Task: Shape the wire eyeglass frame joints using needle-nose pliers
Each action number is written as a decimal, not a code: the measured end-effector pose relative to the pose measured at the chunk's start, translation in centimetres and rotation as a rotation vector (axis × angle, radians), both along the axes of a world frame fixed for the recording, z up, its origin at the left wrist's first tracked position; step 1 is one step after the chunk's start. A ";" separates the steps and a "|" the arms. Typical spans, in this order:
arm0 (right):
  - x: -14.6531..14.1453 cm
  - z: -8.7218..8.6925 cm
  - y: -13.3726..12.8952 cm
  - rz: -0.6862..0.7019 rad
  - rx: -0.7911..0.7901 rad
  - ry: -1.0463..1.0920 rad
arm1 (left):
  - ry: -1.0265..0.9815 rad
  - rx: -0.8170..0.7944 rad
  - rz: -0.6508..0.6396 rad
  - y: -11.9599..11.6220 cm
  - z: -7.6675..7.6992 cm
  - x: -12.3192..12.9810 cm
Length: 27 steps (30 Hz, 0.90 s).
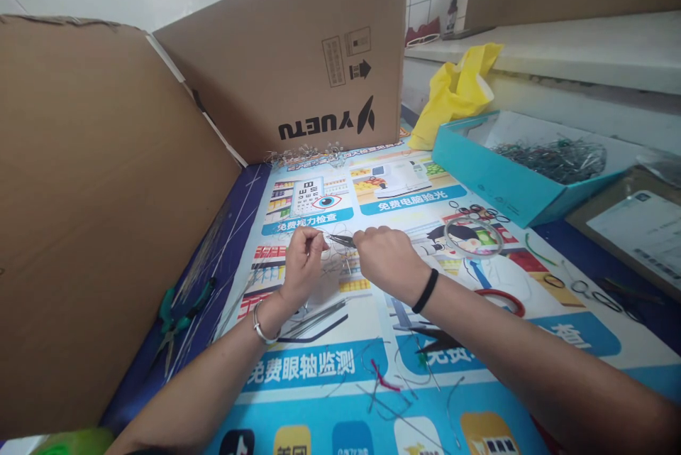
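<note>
Over the printed poster, my left hand is closed in a pinch on a thin wire, most of it hidden by the fingers. My right hand is wrapped round a pair of pliers, whose dark jaws point left at the wire close to my left fingertips. Fine bent wires lie below and around the hands. Under my left wrist are several straight metal rods. Red-handled scissors lie partly beneath my right forearm.
Teal-handled pliers lie left, beside tall cardboard. At right stand a blue box of wire pieces and a yellow bag. A clear ring, small dark rings and wire scraps lie on the poster.
</note>
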State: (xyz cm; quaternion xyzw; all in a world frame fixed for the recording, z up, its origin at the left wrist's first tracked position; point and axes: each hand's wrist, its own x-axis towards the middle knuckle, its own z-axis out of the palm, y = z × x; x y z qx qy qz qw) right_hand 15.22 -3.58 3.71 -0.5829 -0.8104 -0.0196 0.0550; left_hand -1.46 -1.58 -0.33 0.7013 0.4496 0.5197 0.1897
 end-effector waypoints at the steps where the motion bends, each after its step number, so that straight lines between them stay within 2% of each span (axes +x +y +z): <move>1: 0.0 0.0 0.0 0.001 -0.001 0.003 | 0.001 0.001 0.001 0.0 0.0 0.0; 27: -0.3 -0.3 0.1 -0.011 -0.063 0.031 | -0.016 0.051 -0.023 -0.4 -1.0 0.5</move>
